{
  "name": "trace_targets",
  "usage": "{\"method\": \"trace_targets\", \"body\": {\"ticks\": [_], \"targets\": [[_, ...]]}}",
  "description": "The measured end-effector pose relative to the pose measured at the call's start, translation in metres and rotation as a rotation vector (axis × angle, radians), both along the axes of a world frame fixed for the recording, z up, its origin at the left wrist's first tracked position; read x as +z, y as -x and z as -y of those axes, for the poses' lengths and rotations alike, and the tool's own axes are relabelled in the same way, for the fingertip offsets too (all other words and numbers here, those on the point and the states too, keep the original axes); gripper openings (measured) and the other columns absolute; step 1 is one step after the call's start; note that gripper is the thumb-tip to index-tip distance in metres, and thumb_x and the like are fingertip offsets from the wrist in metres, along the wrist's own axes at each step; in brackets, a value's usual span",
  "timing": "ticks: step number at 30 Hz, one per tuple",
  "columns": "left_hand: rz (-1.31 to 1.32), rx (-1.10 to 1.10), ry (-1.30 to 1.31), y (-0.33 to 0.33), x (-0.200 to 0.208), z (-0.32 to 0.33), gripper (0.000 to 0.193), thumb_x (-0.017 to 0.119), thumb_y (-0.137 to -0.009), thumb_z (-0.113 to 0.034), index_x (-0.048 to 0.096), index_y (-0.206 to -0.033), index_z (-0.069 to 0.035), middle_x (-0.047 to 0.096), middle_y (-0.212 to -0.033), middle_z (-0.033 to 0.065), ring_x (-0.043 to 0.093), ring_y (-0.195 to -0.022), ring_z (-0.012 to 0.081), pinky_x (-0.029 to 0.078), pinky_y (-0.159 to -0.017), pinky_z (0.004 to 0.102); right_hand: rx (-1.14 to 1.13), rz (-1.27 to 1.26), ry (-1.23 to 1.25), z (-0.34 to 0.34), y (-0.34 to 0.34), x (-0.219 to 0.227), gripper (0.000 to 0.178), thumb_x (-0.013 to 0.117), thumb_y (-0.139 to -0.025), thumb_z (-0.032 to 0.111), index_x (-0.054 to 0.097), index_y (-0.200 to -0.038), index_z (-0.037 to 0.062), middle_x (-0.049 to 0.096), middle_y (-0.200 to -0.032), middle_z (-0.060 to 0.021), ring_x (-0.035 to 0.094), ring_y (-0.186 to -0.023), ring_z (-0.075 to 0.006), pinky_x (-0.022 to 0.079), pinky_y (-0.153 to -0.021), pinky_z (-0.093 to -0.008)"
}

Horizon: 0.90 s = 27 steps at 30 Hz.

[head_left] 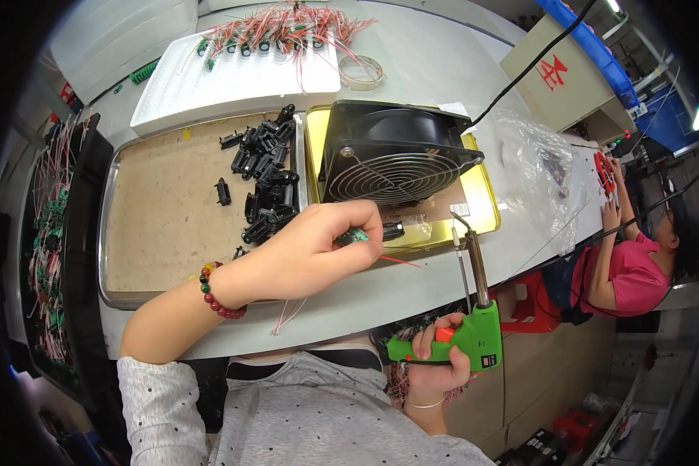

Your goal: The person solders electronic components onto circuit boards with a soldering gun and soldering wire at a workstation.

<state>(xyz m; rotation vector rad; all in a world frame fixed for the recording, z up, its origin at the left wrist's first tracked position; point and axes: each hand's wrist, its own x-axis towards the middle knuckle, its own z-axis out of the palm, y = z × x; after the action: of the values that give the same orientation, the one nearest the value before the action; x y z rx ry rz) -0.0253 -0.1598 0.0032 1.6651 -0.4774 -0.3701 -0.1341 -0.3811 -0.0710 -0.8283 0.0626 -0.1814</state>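
My left hand (318,245) is closed around a small green wired part (355,235), mostly hidden by the fingers. A short black piece (393,231) sticks out beyond the fingertips, and a red wire (400,262) trails to the right. More thin wires (287,317) hang below the wrist, over the table edge. In my right hand (435,374) is a green soldering gun (483,339) with an orange trigger, held upright in front of the table. Its long metal barrel reaches up beside a thin tube, the bent tip standing near the yellow tin's corner, apart from the held part.
A black fan (396,155) stands in a yellow tin (485,203). Left of it, a metal-rimmed tray (163,202) holds several black plastic parts (268,159). Behind are a white tray (233,74) with wired parts and a tape roll (362,72). A co-worker (629,272) sits at right.
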Motion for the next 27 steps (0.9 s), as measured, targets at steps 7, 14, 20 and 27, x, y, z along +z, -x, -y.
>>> {"method": "trace_targets", "body": {"ticks": [7,14,20,27], "targets": [[0.364,0.202,-0.31,0.0,-0.003,0.002,0.019,0.057,-0.077,-0.015,0.053,-0.068,0.001,0.052,-0.059,0.0087,0.046,-0.046,0.0144,0.037,-0.043,0.0262,-0.004,-0.003,-0.007,0.001,0.0,-0.002,0.044,0.048,-0.067,0.019,0.045,-0.106,-0.0011,0.055,-0.095,-0.011,0.043,-0.047,-0.0154,0.034,-0.042,-0.0268],[0.55,0.28,-0.366,0.001,-0.012,0.008,0.014,0.061,-0.074,-0.014,0.056,-0.072,-0.001,0.055,-0.065,0.011,0.052,-0.052,0.0227,0.041,-0.048,0.0297,0.026,-0.011,0.001,0.005,0.001,-0.002,0.045,0.05,-0.067,0.018,0.045,-0.107,-0.0007,0.053,-0.098,-0.0111,0.044,-0.048,-0.0158,0.035,-0.044,-0.0273],[0.607,0.33,-0.378,0.001,-0.013,0.014,0.008,0.061,-0.074,-0.009,0.056,-0.075,-0.002,0.055,-0.067,0.0102,0.054,-0.055,0.0233,0.043,-0.049,0.0302,0.022,-0.02,0.069,0.004,0.004,0.001,0.047,0.051,-0.067,0.018,0.044,-0.109,-0.0012,0.052,-0.103,-0.012,0.044,-0.049,-0.0166,0.036,-0.045,-0.0278],[0.837,0.39,-0.461,-0.002,-0.017,0.021,0.008,0.061,-0.072,-0.006,0.055,-0.076,-0.003,0.051,-0.065,0.0077,0.052,-0.053,0.0221,0.043,-0.047,0.0299,0.067,-0.055,0.128,0.006,0.005,0.006,0.048,0.051,-0.066,0.018,0.044,-0.109,-0.002,0.051,-0.102,-0.0133,0.045,-0.048,-0.0166,0.036,-0.045,-0.028]]}}
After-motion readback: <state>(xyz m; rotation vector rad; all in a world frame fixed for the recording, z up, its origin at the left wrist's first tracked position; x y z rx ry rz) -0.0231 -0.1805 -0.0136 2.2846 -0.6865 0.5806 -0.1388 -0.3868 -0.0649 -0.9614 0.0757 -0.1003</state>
